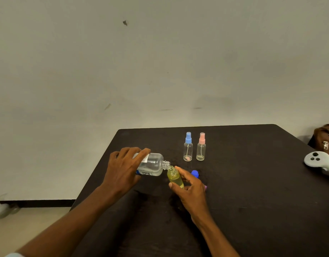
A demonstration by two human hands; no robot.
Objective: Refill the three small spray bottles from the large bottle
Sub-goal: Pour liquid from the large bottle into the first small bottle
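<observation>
My left hand (122, 167) grips the large clear bottle (152, 165), tipped on its side with its open neck at the mouth of a small uncapped bottle (175, 176). That small bottle holds yellowish liquid and leans toward the large one, held by my right hand (191, 188). A blue cap (195, 173) lies on the table just behind my right hand, and a bit of purple (205, 187) shows at its right edge. Two small clear spray bottles stand upright farther back: one with a blue top (188, 147), one with a pink top (201, 147).
The dark table (252, 201) has its left edge near my left forearm. A grey controller (319, 162) lies at the table's right edge, with a brown bag (325, 138) behind it. A pale wall rises behind the table.
</observation>
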